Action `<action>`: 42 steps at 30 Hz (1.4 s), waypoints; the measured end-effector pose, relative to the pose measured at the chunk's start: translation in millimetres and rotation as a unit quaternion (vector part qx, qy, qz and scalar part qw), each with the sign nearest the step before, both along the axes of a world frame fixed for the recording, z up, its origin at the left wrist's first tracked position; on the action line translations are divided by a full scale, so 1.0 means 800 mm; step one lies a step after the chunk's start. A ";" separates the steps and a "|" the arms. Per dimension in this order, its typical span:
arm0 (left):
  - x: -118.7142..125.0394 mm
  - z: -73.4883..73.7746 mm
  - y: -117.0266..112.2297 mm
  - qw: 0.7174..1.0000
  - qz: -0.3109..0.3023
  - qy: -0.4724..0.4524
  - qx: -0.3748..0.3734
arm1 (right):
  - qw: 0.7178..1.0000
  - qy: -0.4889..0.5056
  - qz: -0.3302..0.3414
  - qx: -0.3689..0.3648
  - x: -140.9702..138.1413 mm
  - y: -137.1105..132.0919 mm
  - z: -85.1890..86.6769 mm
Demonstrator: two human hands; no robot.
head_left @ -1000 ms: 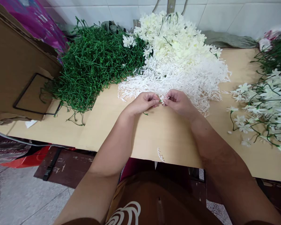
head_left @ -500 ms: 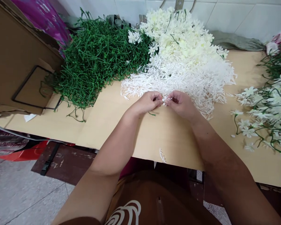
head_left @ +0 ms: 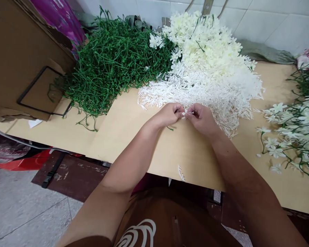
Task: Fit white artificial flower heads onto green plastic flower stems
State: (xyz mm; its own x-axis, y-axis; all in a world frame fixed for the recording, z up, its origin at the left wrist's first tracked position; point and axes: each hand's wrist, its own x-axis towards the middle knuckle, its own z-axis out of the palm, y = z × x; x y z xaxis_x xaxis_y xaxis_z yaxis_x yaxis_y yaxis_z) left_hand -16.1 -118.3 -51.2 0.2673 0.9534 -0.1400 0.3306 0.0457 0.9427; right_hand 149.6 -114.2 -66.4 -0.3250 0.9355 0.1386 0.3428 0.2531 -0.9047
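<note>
Both hands (head_left: 186, 116) pinch 1 small white flower (head_left: 184, 113) between them.

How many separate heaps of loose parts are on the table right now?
4: green stems at back left, cream blossoms at back centre, white sprigs just beyond the hands, finished flowers at right. More may lie beyond the right edge.
</note>
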 end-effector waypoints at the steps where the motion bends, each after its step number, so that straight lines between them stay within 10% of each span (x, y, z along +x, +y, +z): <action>1: 0.000 0.001 0.000 1.000 -0.001 -0.016 -0.011 | 1.000 0.018 0.006 -0.016 0.001 0.001 0.000; 12: -0.009 0.010 0.005 0.989 -0.029 -0.111 -0.091 | 0.988 0.124 0.027 -0.083 0.008 0.006 0.000; 42: -0.003 0.007 0.003 0.998 -0.036 -0.047 0.011 | 0.994 0.107 -0.008 -0.026 -0.004 -0.001 -0.004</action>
